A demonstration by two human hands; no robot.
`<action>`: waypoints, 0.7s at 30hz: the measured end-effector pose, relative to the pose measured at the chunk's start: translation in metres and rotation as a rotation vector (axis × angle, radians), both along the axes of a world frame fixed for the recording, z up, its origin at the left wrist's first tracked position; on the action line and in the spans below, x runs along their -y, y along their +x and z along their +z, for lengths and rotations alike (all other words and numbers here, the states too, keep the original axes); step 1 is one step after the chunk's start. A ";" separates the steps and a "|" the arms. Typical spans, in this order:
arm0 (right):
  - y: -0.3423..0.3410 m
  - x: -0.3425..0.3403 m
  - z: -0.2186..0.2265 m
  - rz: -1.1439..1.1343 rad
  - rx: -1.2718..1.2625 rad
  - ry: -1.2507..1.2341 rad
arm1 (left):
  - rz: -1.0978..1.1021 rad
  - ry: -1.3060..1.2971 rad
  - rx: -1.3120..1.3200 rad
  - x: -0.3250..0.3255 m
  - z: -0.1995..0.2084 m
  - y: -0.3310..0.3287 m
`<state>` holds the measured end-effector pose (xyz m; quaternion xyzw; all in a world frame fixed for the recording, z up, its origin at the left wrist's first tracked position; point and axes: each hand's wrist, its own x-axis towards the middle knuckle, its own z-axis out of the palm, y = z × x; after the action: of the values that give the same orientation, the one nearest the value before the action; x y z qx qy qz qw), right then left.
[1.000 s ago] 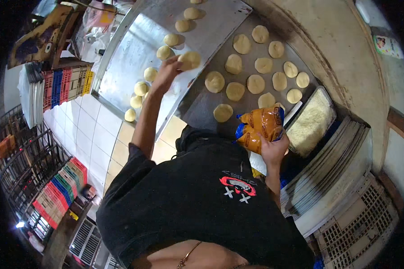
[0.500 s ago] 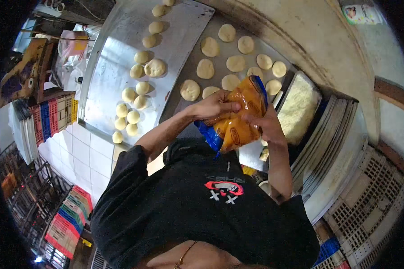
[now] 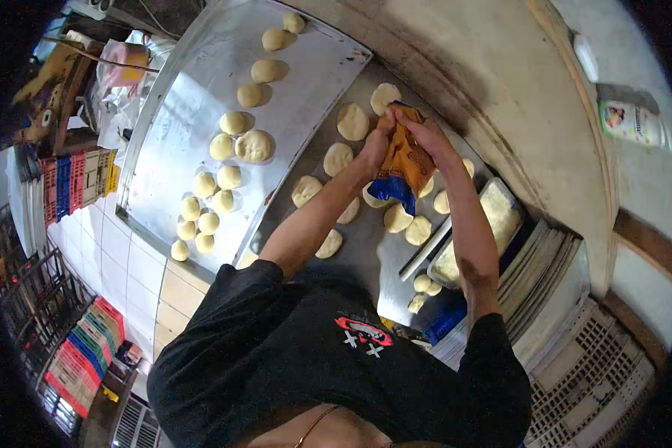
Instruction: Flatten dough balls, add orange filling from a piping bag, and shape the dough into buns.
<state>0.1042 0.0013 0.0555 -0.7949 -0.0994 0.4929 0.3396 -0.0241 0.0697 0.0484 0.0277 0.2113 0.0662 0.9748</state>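
Observation:
A soft plastic bag (image 3: 405, 160), orange with blue ends, is held between both my hands above a dark tray (image 3: 362, 231). My left hand (image 3: 379, 142) is closed around the bag's left side. On its other side, my right hand (image 3: 428, 139) grips near the far end. Flattened pale dough rounds (image 3: 352, 122) lie on the tray around and below the bag. One round (image 3: 385, 98) sits just beyond my hands. The bag and my forearms cover part of the tray, and some fingertips are hidden.
To the left, a shiny metal sheet (image 3: 179, 119) bears several dough balls (image 3: 229, 177). A pan of pale crumbly stuff (image 3: 500, 209) is by my right forearm, near small dough pieces (image 3: 422, 284). Stacked trays (image 3: 534, 276) and a plastic crate (image 3: 590, 373) stand at right.
Both hands have carried the bag away from my body, out over the far dough rounds. My arms have stretched out, and the bag's far end is now gathered in my hands.

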 end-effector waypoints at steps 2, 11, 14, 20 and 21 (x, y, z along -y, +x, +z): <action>-0.005 -0.015 0.015 -0.028 -0.137 0.040 | -0.073 0.277 -0.381 -0.004 -0.043 0.010; 0.002 -0.021 0.014 0.031 -0.067 -0.023 | -0.062 0.374 -0.573 -0.001 -0.050 0.019; 0.017 -0.010 -0.024 -0.013 0.040 -0.086 | -0.028 0.346 -0.575 0.001 -0.043 0.026; 0.019 -0.004 -0.046 0.099 0.143 -0.088 | -0.171 0.510 -0.666 -0.001 -0.051 0.017; 0.017 -0.004 -0.047 0.101 0.143 -0.081 | -0.167 0.516 -0.668 -0.001 -0.054 0.015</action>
<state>0.1213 0.0052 0.0082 -0.8351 -0.1435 0.4549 0.2740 -0.0091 0.0703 -0.0059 0.3076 0.4887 0.0254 0.8161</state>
